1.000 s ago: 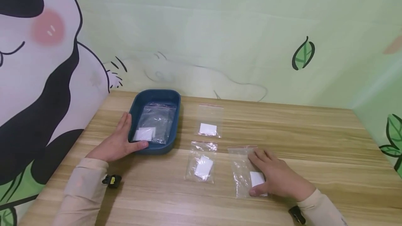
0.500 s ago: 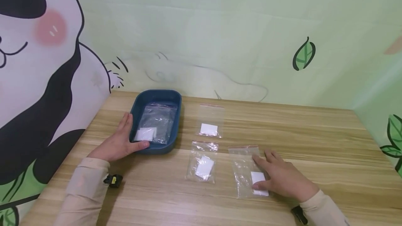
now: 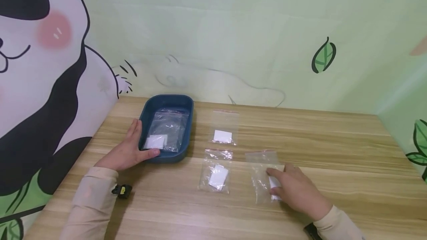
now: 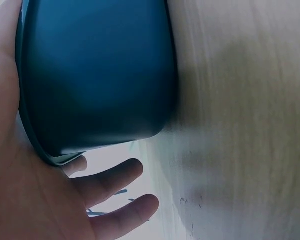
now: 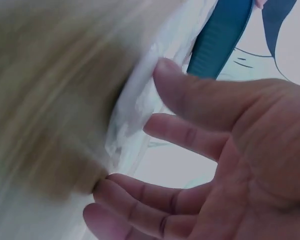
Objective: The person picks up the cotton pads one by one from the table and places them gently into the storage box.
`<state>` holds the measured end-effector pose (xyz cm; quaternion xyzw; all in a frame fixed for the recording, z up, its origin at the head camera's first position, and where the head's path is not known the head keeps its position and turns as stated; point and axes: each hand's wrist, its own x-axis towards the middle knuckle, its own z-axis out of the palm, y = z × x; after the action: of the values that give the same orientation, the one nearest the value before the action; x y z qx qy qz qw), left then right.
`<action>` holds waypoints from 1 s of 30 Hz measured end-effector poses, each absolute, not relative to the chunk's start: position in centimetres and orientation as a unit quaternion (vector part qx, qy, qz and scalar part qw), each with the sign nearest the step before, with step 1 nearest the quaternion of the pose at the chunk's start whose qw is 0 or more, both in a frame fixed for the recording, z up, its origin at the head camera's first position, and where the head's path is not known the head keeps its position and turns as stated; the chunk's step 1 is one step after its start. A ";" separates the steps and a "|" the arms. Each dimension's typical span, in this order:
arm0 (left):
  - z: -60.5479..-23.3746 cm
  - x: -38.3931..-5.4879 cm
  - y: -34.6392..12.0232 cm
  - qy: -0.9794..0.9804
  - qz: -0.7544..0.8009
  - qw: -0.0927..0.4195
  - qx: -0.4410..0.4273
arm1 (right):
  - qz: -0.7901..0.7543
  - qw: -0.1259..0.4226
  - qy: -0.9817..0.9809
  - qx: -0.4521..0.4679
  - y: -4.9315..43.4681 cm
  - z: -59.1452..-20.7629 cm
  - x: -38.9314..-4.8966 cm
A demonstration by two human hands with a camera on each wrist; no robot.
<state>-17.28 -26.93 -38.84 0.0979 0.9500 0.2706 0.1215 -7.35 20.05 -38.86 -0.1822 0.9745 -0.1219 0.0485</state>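
Note:
My left hand (image 3: 126, 153) rests against the near left corner of a blue tray (image 3: 191, 121); its thumb lies over the near rim and its fingers are extended along the outside. Inside the tray lie clear zip bags (image 3: 175, 130) with white cards. My right hand (image 3: 297, 188) pinches the right side of another clear zip bag (image 3: 260, 177) between thumb and index finger, partly covering its white card (image 3: 274, 183). In the right wrist view the edge of this bag (image 5: 135, 100) stands up from the table by the thumb, while the other fingers are spread below it.
Two more clear zip bags with white cards lie flat between tray and right hand: a far zip bag (image 3: 220, 121) and a nearer zip bag (image 3: 207, 177). The wooden table (image 3: 180, 210) meets a printed panda backdrop (image 3: 213, 40) behind.
My right hand has closed thumb and index finger on the bag's right side. That bag has shifted slightly away and tilted. My left hand has kept its place on the tray.

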 end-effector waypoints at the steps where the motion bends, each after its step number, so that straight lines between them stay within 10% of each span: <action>1: -38.8 -17.3 -26.9 0.950 0.270 0.121 0.098 | -0.123 0.046 0.975 -0.178 20.0 -38.9 -7.3; 30: -39.1 -17.4 -26.7 0.950 0.273 0.118 0.094 | -0.519 0.148 0.838 -0.085 22.4 -39.0 -10.5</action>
<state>-17.41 -26.68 -39.08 0.0936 0.9501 0.2730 0.1185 -10.50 22.40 -39.01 -0.0845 0.8376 -0.5190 0.1482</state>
